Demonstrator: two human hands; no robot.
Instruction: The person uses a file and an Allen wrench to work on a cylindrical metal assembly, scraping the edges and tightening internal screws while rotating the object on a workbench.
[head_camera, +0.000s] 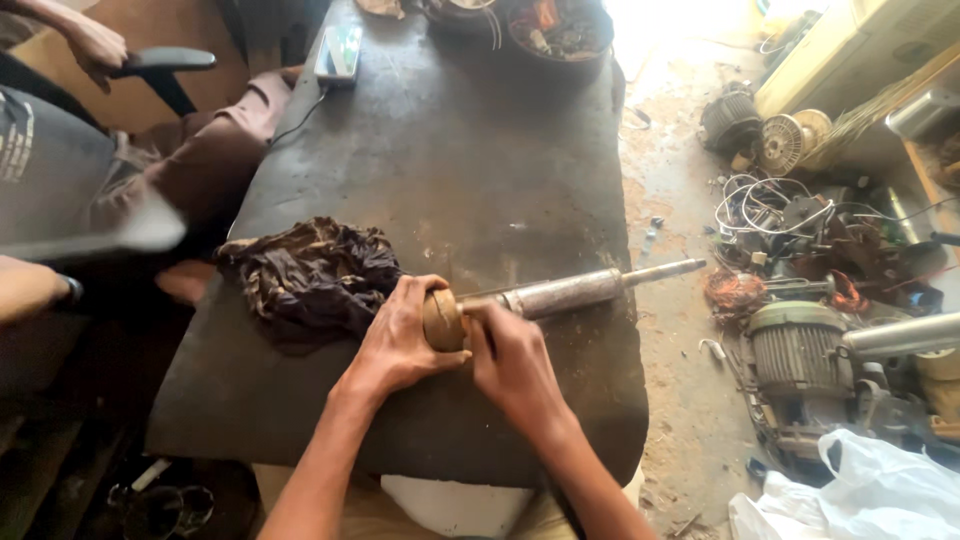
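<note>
My left hand (400, 335) and right hand (510, 355) have their fingers clamped on the rusty end disc (440, 320) of a steel shaft (565, 293) lying just right of the dark rag (310, 275), heavy, stiff and probably greasy, best gripped near that disc.

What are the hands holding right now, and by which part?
Both hands, left and right, grip the metal shaft at its near end, around the rounded brown end piece. The shaft lies on the dark table.
</note>
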